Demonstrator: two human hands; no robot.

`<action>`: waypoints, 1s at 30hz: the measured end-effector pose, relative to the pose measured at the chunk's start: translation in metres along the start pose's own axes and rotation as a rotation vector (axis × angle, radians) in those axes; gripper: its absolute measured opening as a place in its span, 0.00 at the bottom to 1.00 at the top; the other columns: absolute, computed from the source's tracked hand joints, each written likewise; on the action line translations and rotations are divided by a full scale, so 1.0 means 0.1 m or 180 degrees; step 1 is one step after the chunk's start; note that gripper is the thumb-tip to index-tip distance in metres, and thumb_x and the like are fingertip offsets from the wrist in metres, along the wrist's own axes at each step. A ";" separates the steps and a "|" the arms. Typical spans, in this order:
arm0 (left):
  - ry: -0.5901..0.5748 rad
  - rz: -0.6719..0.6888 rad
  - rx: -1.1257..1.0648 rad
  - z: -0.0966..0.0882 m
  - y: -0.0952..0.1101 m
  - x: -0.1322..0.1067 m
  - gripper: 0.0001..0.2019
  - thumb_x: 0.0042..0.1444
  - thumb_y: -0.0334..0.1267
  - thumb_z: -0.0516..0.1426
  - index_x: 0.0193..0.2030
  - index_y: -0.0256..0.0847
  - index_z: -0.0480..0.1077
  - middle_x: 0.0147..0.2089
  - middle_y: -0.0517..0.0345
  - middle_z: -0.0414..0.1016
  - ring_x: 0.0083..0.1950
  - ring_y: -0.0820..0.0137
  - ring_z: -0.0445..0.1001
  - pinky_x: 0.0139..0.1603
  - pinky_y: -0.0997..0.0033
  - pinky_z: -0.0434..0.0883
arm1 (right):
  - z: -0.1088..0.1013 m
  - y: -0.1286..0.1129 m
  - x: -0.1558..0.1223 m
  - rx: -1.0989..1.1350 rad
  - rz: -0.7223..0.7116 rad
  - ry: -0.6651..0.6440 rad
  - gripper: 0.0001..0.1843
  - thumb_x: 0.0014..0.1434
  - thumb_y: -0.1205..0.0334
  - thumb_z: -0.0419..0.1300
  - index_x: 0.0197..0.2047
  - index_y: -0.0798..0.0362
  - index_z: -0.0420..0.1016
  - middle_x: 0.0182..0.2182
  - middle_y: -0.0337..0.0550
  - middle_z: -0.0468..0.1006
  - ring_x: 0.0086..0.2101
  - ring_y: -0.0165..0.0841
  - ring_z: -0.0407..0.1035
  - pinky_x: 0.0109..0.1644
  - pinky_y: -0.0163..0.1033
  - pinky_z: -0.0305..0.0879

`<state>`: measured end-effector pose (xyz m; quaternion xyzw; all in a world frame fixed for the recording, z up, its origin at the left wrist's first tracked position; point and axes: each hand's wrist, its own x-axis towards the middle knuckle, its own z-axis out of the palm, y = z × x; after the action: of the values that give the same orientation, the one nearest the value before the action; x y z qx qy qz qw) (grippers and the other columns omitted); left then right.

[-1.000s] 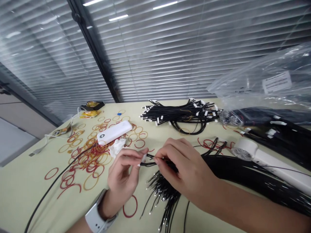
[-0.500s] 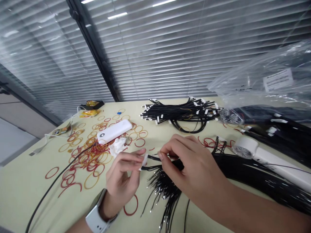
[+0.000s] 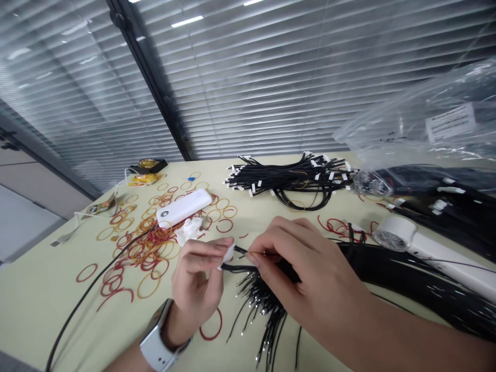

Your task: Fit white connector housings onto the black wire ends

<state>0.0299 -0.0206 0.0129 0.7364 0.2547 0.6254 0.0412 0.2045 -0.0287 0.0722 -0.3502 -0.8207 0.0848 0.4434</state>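
- Fingertips of the left hand were pressed together, pinching a small white connector on the end of a thin black wire.
- Fingers of the right hand were curled and closed close beside that connector, pinching more thin black wires; the exact grip was partly hidden.
- Both hands were held together just above the table, near its middle, with the connector between them.
- A loose bunch of black cables hung and fanned out below the hands, its ends resting on a pale green table.
- A white smartwatch was strapped around the left wrist.
- To the right lay a thick coil of black cables, beside a white handheld fan.
- To the left, red and tan rubber bands were scattered around a white power bank and a crumpled tissue.
- Farther ahead lay a bundle of black cables with white connectors, and a clear plastic bag sat at the far right.
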 end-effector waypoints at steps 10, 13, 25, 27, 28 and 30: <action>0.0006 -0.1173 -0.0567 0.06 0.06 0.10 0.08 0.52 0.22 0.54 0.37 0.36 0.63 0.35 0.56 0.65 0.38 0.76 0.69 0.36 0.81 0.70 | -0.11 -0.03 0.02 0.0005 -0.0359 0.0479 0.05 0.56 0.74 0.53 0.33 0.56 0.66 0.29 0.39 0.67 0.31 0.23 0.61 0.35 0.32 0.58; -0.0012 -0.1549 -0.0678 0.06 0.08 0.10 0.06 0.52 0.24 0.55 0.35 0.36 0.63 0.33 0.58 0.66 0.35 0.77 0.68 0.33 0.83 0.69 | -0.06 -0.02 0.00 -0.0052 -0.0459 0.0460 0.05 0.56 0.74 0.52 0.33 0.57 0.65 0.28 0.39 0.68 0.32 0.23 0.61 0.36 0.33 0.58; 0.0078 -0.2234 -0.1156 0.04 0.08 0.08 0.06 0.52 0.28 0.57 0.36 0.37 0.64 0.29 0.59 0.69 0.31 0.77 0.70 0.30 0.84 0.68 | -0.08 -0.03 -0.03 -0.0342 -0.0500 0.0550 0.08 0.54 0.76 0.52 0.34 0.54 0.65 0.29 0.38 0.68 0.33 0.24 0.63 0.37 0.33 0.58; 0.0075 -0.2283 -0.1245 0.04 0.08 0.08 0.06 0.53 0.28 0.56 0.36 0.37 0.64 0.30 0.59 0.70 0.30 0.78 0.70 0.29 0.84 0.68 | -0.08 -0.05 -0.05 -0.0370 -0.0494 0.0492 0.07 0.54 0.75 0.53 0.34 0.54 0.65 0.30 0.39 0.68 0.33 0.25 0.63 0.38 0.34 0.58; 0.0081 -0.2289 -0.1262 0.04 0.08 0.08 0.05 0.53 0.28 0.56 0.36 0.37 0.64 0.30 0.59 0.70 0.31 0.78 0.70 0.29 0.85 0.68 | -0.08 -0.05 -0.05 -0.0377 -0.0498 0.0460 0.07 0.54 0.75 0.53 0.34 0.54 0.65 0.30 0.39 0.68 0.33 0.25 0.62 0.38 0.34 0.58; 0.0106 -0.2286 -0.1264 0.04 0.07 0.08 0.06 0.53 0.27 0.57 0.36 0.37 0.64 0.30 0.59 0.71 0.32 0.78 0.71 0.31 0.85 0.68 | -0.07 -0.05 -0.05 -0.0394 -0.0503 0.0448 0.07 0.54 0.76 0.53 0.34 0.55 0.65 0.30 0.39 0.68 0.33 0.25 0.62 0.38 0.35 0.58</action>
<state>0.0366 -0.0225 0.0223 0.5683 0.3706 0.6201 0.3941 0.2092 -0.0367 0.0747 -0.3162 -0.8163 -0.0261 0.4827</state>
